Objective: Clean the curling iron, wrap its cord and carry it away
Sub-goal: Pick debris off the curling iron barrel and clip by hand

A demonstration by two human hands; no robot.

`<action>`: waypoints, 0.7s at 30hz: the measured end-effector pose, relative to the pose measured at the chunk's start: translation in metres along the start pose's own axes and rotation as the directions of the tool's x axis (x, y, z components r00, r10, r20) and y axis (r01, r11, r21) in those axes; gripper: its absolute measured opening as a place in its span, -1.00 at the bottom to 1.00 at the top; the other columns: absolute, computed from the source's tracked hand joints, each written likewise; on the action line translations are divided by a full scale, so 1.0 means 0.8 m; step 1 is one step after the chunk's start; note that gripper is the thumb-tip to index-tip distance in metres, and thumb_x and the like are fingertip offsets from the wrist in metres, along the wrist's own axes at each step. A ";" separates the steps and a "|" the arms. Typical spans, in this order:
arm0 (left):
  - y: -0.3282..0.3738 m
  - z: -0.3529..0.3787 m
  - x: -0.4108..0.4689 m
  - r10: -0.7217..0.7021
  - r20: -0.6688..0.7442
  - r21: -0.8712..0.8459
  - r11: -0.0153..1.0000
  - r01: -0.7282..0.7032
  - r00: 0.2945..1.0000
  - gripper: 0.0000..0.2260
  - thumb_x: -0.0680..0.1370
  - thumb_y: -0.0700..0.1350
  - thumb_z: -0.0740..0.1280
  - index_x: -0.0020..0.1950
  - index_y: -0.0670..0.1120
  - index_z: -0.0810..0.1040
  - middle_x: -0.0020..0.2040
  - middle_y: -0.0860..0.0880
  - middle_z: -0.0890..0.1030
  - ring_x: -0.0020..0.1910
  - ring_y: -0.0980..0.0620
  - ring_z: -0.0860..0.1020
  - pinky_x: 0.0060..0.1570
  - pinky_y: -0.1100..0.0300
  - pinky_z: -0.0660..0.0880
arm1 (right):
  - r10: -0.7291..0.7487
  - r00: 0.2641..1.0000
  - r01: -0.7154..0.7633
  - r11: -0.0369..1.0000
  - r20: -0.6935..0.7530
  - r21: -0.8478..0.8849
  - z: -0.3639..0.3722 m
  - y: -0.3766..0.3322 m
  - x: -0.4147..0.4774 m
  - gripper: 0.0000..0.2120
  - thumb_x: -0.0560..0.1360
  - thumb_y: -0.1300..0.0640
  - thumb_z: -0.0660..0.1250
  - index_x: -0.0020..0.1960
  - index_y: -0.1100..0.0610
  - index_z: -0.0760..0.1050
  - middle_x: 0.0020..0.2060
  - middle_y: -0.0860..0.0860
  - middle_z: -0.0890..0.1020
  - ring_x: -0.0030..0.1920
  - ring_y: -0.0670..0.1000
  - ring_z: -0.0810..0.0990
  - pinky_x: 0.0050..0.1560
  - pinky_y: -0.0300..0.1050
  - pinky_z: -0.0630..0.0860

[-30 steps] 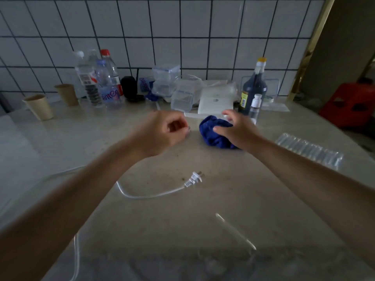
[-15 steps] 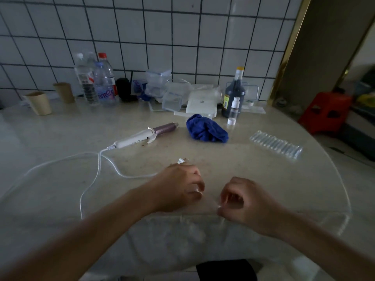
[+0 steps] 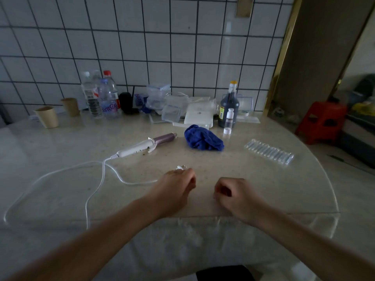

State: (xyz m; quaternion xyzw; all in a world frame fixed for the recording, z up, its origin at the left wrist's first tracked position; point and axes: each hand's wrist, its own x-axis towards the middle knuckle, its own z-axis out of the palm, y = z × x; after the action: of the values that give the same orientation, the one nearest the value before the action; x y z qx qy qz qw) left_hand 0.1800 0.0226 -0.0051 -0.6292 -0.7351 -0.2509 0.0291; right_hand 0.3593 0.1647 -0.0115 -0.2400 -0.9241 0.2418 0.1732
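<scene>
The curling iron, with a white handle and purple barrel, lies on the marble table. Its white cord loops off to the left and comes back under my left hand. The plug pokes out just beyond the knuckles. A crumpled blue cloth sits to the right of the barrel. My left hand rests on the table near the front edge with its fingers curled, and I see nothing gripped in it. My right hand lies a short way to the right, also curled, with nothing visible in it.
Against the tiled wall stand paper cups, water bottles, clear plastic boxes, a white box, a dark bottle and a small vial. A clear blister tray lies at right. A red stool stands beyond the table.
My hands drew back from the blue cloth to the table's front edge, came close together there, and now sit a little further apart. The view has tilted up.
</scene>
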 end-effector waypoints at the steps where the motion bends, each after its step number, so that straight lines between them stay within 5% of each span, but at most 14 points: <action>1: -0.002 -0.002 0.001 -0.034 -0.024 -0.048 0.998 0.033 0.999 -0.87 0.65 -0.14 0.29 -0.07 0.04 0.42 -0.14 0.03 0.61 -0.15 -0.01 0.56 -0.16 0.10 0.40 | 0.006 1.000 -0.006 1.000 -0.006 0.015 0.002 0.000 0.007 -0.81 0.37 -0.22 0.23 -0.25 -0.12 0.49 -0.32 -0.10 0.61 -0.23 -0.06 0.60 -0.14 0.05 0.59; 8: -0.018 -0.010 0.021 -0.247 -0.062 -0.275 0.936 0.222 0.967 -0.90 0.65 -0.20 0.31 -0.06 -0.09 0.55 -0.23 0.05 0.64 -0.22 0.07 0.59 -0.22 0.15 0.46 | 0.038 0.999 -0.037 0.998 -0.009 0.055 0.010 -0.010 0.060 -0.71 0.35 -0.27 0.15 -0.25 -0.07 0.42 -0.37 -0.04 0.58 -0.30 0.02 0.58 -0.25 0.05 0.51; 13: -0.023 -0.012 0.025 -0.171 -0.015 -0.188 0.968 0.165 0.985 -0.87 0.64 -0.12 0.34 0.12 0.01 0.68 -0.04 0.09 0.71 -0.13 0.19 0.61 -0.15 0.37 0.46 | 0.068 0.996 -0.069 0.998 0.065 0.006 0.014 -0.020 0.083 -0.62 0.29 -0.26 0.11 -0.40 0.05 0.34 -0.47 -0.03 0.44 -0.41 -0.04 0.42 -0.38 -0.08 0.28; 16: -0.023 -0.013 0.029 -0.192 -0.045 -0.212 0.961 0.178 0.980 -0.91 0.60 -0.07 0.41 0.02 -0.01 0.71 -0.05 0.05 0.72 -0.07 0.12 0.64 0.00 0.12 0.58 | 0.063 0.996 -0.066 0.997 0.063 0.048 0.014 -0.021 0.086 -0.72 0.35 -0.22 0.18 -0.40 -0.06 0.40 -0.47 -0.05 0.45 -0.41 -0.06 0.42 -0.35 -0.07 0.30; 21: -0.020 -0.014 0.039 -0.183 -0.077 -0.173 0.971 0.167 0.980 -0.96 0.56 -0.05 0.42 -0.08 0.05 0.62 -0.13 0.04 0.63 -0.14 0.03 0.60 -0.05 -0.06 0.58 | 0.008 0.997 -0.009 1.000 0.083 0.008 0.013 -0.018 0.087 -0.69 0.50 -0.07 0.31 -0.40 -0.11 0.44 -0.47 -0.09 0.48 -0.41 -0.09 0.44 -0.34 -0.10 0.32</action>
State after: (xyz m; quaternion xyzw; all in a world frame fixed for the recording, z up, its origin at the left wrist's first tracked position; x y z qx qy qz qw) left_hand 0.1557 0.0451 0.0105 -0.5499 -0.7622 -0.3414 -0.0115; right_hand 0.2921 0.1868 0.0016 -0.2330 -0.9284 0.2561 0.1346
